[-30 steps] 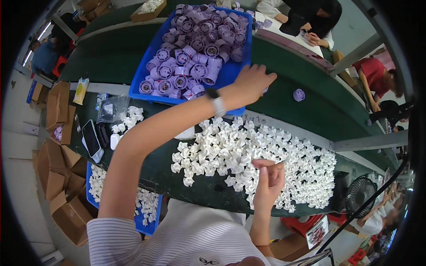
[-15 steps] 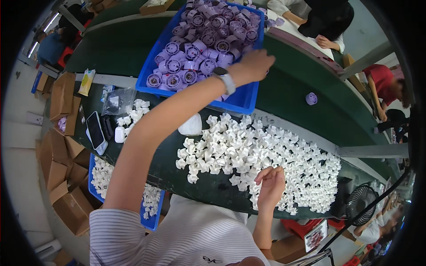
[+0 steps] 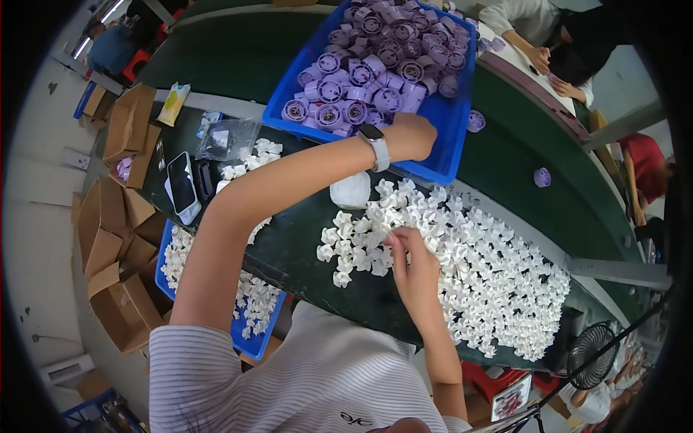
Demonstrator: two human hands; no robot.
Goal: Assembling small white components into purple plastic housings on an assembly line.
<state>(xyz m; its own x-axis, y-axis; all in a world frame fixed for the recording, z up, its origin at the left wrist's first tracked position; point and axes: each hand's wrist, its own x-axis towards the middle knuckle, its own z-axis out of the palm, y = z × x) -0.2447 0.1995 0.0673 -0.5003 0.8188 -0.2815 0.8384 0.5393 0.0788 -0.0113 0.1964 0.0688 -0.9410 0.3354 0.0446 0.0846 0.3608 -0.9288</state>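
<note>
My left arm, with a watch at the wrist, stretches across the green table. My left hand hangs over the near right part of the blue tray; its back faces up and its fingers are hidden. Beside it in the tray is a heap of purple round housings. My right hand is over the near left part of a spread of small white winged pieces. Its thumb and forefinger are pinched on one white piece.
Purple housings stand on the green belt, one beside the tray and another farther right. A white round object, a phone and a plastic bag lie leftward. A fan stands right; co-workers sit across the belt.
My left hand has drawn back from the tray's right edge toward me; a purple housing now shows there on the belt. My right hand has moved leftward and pinched a white piece. The view has shifted.
</note>
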